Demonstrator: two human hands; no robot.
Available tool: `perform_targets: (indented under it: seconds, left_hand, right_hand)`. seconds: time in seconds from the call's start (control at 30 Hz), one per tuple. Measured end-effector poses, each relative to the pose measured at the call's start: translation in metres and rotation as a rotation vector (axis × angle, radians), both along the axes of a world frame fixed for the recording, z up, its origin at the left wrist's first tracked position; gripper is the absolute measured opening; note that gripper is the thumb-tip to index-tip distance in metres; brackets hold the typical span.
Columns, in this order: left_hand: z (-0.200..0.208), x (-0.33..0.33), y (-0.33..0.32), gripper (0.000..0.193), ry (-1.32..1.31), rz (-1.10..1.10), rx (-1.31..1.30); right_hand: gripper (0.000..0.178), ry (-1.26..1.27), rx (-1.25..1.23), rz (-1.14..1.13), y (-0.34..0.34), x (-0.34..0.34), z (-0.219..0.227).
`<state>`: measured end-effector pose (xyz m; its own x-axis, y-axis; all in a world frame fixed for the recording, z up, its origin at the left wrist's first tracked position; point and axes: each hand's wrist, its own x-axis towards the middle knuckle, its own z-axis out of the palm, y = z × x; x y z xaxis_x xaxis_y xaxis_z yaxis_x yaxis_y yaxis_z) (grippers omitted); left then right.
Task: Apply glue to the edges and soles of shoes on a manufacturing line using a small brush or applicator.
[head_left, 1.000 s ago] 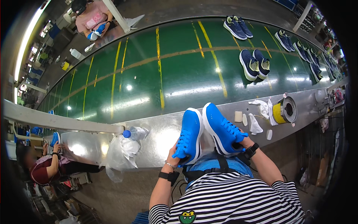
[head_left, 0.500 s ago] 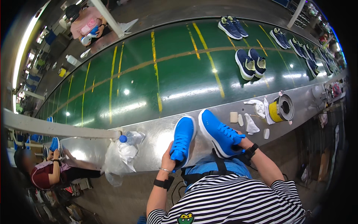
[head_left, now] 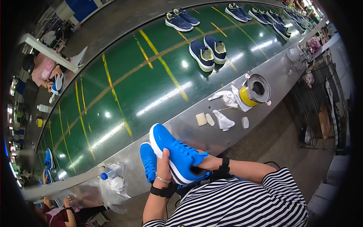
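Observation:
Both of my hands are on one blue sneaker (head_left: pixel 177 149) with a white sole, held tilted above the metal bench's near edge. My left hand (head_left: pixel 163 166) grips its side along the sole, thumb up, other fingers hidden. At its heel opening is my right hand (head_left: pixel 208 162), the fingers mostly covered by the collar. The matching blue sneaker (head_left: pixel 148 160) rests on the bench just left of my left hand, partly behind the held shoe and the hand.
Beyond the bench (head_left: pixel 181 132) runs a green conveyor belt (head_left: pixel 124 102) carrying navy sneakers (head_left: pixel 202 55). A yellow-banded can (head_left: pixel 249 96), white cloths (head_left: pixel 224 120) and small pale blocks (head_left: pixel 201 119) sit right. Left are a bottle (head_left: pixel 112 171) and plastic bag (head_left: pixel 115 189). Two co-workers handle shoes.
My left hand has released one blue sneaker, now on the bench, and taken hold of the other. That shoe has come leftward with my right hand. My view has swung right.

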<state>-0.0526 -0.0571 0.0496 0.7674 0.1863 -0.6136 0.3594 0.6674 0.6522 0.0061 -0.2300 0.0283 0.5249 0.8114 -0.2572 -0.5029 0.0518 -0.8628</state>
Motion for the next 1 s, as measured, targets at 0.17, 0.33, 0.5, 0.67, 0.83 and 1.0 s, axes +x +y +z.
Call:
perform_targets:
  seconds: [0.17, 0.33, 0.5, 0.67, 0.83, 1.0]
  left_hand:
    - [-0.003, 0.003, -0.003, 0.064, 0.029, -0.241, -0.234]
    - [-0.018, 0.007, -0.010, 0.068, 0.248, -0.666, 0.015]
    - [-0.010, 0.019, -0.017, 0.071, 0.287, -0.867, 0.004]
    - [-0.010, 0.017, -0.009, 0.074, 0.220, -0.954, 0.017]
    - [-0.005, 0.022, -0.005, 0.074, 0.173, -1.059, -0.039]
    - [0.004, 0.026, -0.009, 0.072, 0.139, -1.117, -0.092]
  right_hand:
    - [0.033, -0.173, -0.419, -0.002, -0.079, 0.085, 0.008]
    - [0.019, -0.902, -0.931, -0.524, -0.085, 0.124, -0.064]
    - [0.009, -1.152, -1.009, -0.498, -0.084, 0.130, -0.096]
    - [0.006, -0.464, -0.467, -0.350, -0.084, 0.135, -0.019]
    - [0.009, -0.504, -0.175, 0.218, -0.066, 0.132, 0.041]
    - [0.007, -0.510, -0.127, 0.392, -0.050, 0.120, 0.047]
